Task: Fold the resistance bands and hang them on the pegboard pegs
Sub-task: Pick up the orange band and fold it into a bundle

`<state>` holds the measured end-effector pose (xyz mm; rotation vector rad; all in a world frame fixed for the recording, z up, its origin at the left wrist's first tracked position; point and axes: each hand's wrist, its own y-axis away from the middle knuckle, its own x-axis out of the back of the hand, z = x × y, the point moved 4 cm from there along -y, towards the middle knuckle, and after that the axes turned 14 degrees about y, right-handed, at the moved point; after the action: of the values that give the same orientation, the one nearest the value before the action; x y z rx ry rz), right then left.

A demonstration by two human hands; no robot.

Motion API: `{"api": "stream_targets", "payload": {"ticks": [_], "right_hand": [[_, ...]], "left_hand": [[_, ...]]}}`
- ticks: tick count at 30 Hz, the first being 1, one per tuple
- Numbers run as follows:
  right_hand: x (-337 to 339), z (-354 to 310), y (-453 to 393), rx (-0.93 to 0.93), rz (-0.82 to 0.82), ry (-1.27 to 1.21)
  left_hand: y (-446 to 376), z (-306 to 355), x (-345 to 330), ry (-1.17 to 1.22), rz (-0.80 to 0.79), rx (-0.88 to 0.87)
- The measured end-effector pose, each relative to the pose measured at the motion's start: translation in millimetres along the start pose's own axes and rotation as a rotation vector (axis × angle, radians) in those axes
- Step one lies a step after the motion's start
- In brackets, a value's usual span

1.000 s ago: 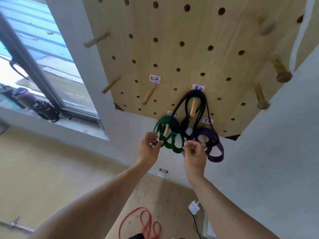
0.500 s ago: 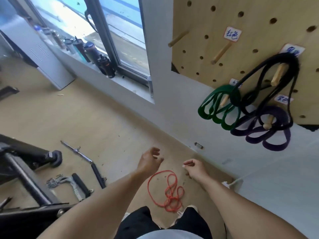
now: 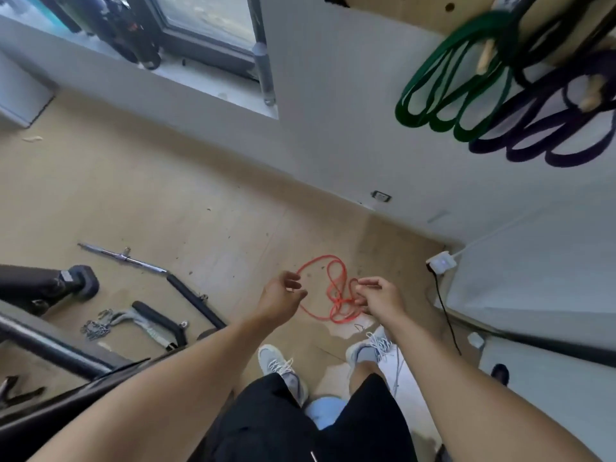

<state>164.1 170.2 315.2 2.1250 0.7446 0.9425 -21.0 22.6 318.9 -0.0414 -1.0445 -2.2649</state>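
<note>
A thin red resistance band [image 3: 333, 291] lies in loose tangled loops on the wooden floor in front of my shoes. My left hand [image 3: 281, 298] hovers above its left loop, fingers loosely curled and holding nothing. My right hand [image 3: 376, 296] hovers over the band's right side, fingers curled, also holding nothing. At the top right a folded green band [image 3: 446, 95], a purple band [image 3: 546, 141] and part of a black band [image 3: 523, 48] hang from wooden pegs on the pegboard [image 3: 416, 8], whose lower edge alone shows.
A chrome cable bar [image 3: 123, 258], black handles [image 3: 196, 301] and a chain strap [image 3: 110, 323] lie on the floor at left beside a dark machine frame [image 3: 43, 351]. A white power adapter [image 3: 441, 261] with a black cord sits by the wall. Bottles stand on the window sill.
My view has tipped down from the pegboard to the floor. Both hands left the hung bands and dropped toward the red band, which now lies just beneath them.
</note>
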Motion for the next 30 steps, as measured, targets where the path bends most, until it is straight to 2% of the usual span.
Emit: {"api": "stream_targets", "payload": {"ticks": [4,8,13,16,18,21,23,26,30], "right_hand": [[-10,39,-25,-0.014,0.002,0.041],[-51,102,-97,-0.050,-0.046,0.158],[-138,194,-227,-0.076,-0.147,0.311],[-198,234,-297,-0.082,-0.147,0.314],[-243,258,-339,-0.029,-0.200,0.361],[-302,288,-396,0.093,-0.259,0.516],[-334,305,-430,0.179,-0.237,0.691],[-372,325,-461,0.320,-0.176,0.914],[-407,340,-466,0.454,-0.141,1.082]], "left_hand": [[-19,-35,-15,-0.106,-0.055,0.009],[-64,-99,-48,-0.152,-0.086,0.067],[-143,-202,-92,-0.138,-0.045,0.140],[-195,-252,-108,-0.176,-0.103,0.165],[-225,-272,-109,-0.287,-0.154,0.143],[-262,-281,-96,-0.598,-0.137,0.067],[-279,-280,-90,-0.695,-0.151,0.092],[-290,-260,-85,-0.719,-0.118,-0.020],[-280,-243,-83,-0.730,-0.059,-0.145]]}}
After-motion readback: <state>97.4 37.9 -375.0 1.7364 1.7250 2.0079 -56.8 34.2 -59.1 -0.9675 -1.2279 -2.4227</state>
